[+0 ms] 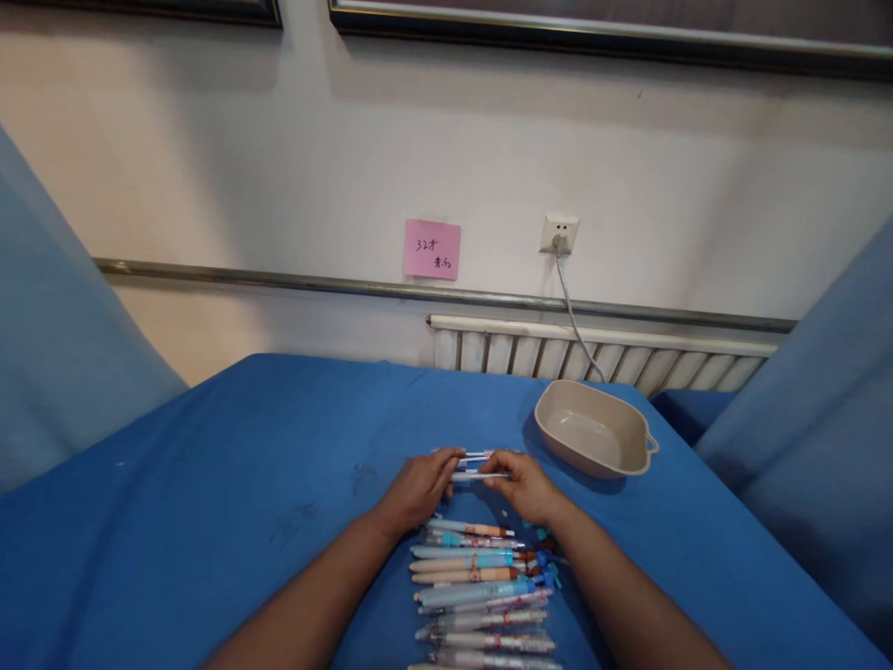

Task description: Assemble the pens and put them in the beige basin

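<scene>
The left hand (pixel 419 486) and the right hand (pixel 525 484) are pinching between them a small bundle of thin white pen refills (pixel 478 465), each hand closing its fingertips on one end, just above the blue cloth-covered worktop (pixel 209 521); the exact count is too small to tell; a row of pastel-coloured click pens (pixel 481 596) is lying side by side between the forearms, nearer the body; a beige oval plastic dish (pixel 594 430) is sitting to the right, near the right hand and apart from it; judging from this, keeping the refills level and gripping evenly at both ends is stopping them from fanning out.
</scene>
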`<state>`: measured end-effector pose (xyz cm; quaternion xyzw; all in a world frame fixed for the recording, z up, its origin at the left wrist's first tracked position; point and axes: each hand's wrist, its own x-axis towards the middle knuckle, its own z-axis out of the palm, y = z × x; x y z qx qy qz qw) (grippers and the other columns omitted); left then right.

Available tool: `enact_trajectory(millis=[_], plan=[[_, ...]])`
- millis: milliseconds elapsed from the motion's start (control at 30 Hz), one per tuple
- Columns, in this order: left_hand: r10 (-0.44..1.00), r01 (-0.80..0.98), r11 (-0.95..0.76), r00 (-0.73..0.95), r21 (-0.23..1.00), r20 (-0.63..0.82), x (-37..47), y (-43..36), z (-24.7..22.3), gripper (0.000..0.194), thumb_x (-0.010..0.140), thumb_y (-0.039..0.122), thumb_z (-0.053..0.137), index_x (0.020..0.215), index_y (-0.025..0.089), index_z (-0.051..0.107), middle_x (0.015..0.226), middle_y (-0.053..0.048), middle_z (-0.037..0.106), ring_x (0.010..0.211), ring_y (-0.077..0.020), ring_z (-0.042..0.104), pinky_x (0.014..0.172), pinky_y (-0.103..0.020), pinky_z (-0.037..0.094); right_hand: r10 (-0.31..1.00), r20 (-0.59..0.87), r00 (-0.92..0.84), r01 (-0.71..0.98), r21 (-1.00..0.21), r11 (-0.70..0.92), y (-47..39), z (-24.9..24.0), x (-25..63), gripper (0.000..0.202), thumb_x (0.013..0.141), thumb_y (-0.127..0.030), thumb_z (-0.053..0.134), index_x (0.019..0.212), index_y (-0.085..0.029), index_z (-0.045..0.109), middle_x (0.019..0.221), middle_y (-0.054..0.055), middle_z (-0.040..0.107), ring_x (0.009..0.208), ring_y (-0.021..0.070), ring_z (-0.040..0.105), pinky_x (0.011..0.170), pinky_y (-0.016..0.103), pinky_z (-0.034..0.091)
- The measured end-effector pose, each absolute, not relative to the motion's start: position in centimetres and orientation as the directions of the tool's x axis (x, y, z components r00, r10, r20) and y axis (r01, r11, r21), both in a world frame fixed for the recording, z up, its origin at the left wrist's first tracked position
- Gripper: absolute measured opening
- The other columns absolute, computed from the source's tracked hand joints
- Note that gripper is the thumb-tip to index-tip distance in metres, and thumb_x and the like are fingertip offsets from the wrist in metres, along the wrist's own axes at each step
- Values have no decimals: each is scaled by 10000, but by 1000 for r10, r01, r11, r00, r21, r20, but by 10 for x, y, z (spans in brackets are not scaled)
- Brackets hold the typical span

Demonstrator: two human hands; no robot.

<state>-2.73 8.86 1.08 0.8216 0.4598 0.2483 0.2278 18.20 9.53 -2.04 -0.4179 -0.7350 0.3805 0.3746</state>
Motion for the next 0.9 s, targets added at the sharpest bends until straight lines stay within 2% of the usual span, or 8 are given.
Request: enact_trajectory(millis=[100, 167, 333, 500, 600, 700, 800, 900], plan=[[811, 600, -582, 471, 548, 346, -27, 86, 13, 511, 839, 356, 530, 1309, 216, 384, 1124, -64, 589, 1002, -205, 541, 895, -324, 401, 904, 215, -369, 282, -901, 329, 94, -19, 181, 119, 750, -277, 595, 801, -177, 632, 751, 0, 637, 723, 156, 552, 685, 270, 426], [774, 582, -632, 509, 512, 377, -27, 85, 14, 536, 833, 321, 547, 1326, 217, 363, 1122, -65, 585, 1009, -204, 528, 916, -333, 383, 905, 209, -369, 242, -919, 311, 94, -18, 181, 133, 753, -298, 592, 795, -176, 625, 741, -1, 634, 712, 154, 550, 682, 271, 429], [822, 648, -564, 499, 512, 274, -27, 85, 14, 341, 917, 321, 392, 1225, 216, 493, 950, -44, 655, 957, -206, 565, 884, -332, 390, 911, 211, -355, 257, -915, 311, 94, -17, 183, 116, 754, -282, 589, 779, -174, 625, 727, -5, 630, 691, 145, 543, 683, 267, 425], [794, 603, -607, 493, 518, 356, -27, 85, 14, 519, 822, 353, 556, 1298, 203, 413, 1114, -66, 604, 1009, -210, 537, 890, -319, 393, 903, 231, -362, 277, -898, 341, 94, -19, 182, 104, 751, -261, 584, 778, -171, 628, 740, 0, 640, 709, 152, 560, 681, 264, 430], [830, 622, -553, 472, 554, 299, -28, 87, 12, 331, 903, 342, 405, 1175, 203, 534, 845, -32, 665, 820, -180, 601, 796, -288, 426, 907, 233, -351, 298, -890, 344, 96, -21, 184, 111, 754, -261, 579, 791, -170, 630, 749, 2, 648, 714, 153, 568, 685, 266, 431], [913, 675, -401, 347, 619, 213, -34, 94, 11, 373, 942, 346, 271, 1114, 197, 566, 601, 11, 620, 615, -157, 604, 667, -255, 443, 919, 227, -321, 328, -884, 333, 99, -21, 191, 112, 755, -260, 575, 802, -172, 626, 753, 5, 655, 720, 155, 578, 684, 267, 432], [938, 699, -345, 277, 626, 206, -42, 101, 10, 364, 922, 341, 305, 1115, 182, 569, 593, 7, 622, 614, -164, 613, 637, -250, 445, 921, 217, -323, 346, -879, 328, 103, -22, 201, 110, 756, -249, 566, 816, -174, 617, 779, 14, 660, 737, 157, 586, 689, 268, 436], [933, 680, -356, 295, 640, 205, -45, 102, 11, 334, 897, 322, 357, 1121, 186, 565, 660, -5, 651, 667, -171, 628, 660, -256, 449, 927, 190, -322, 405, -858, 316, 106, -22, 210, 110, 754, -254, 565, 815, -173, 608, 794, 23, 657, 748, 161, 586, 698, 274, 435]])
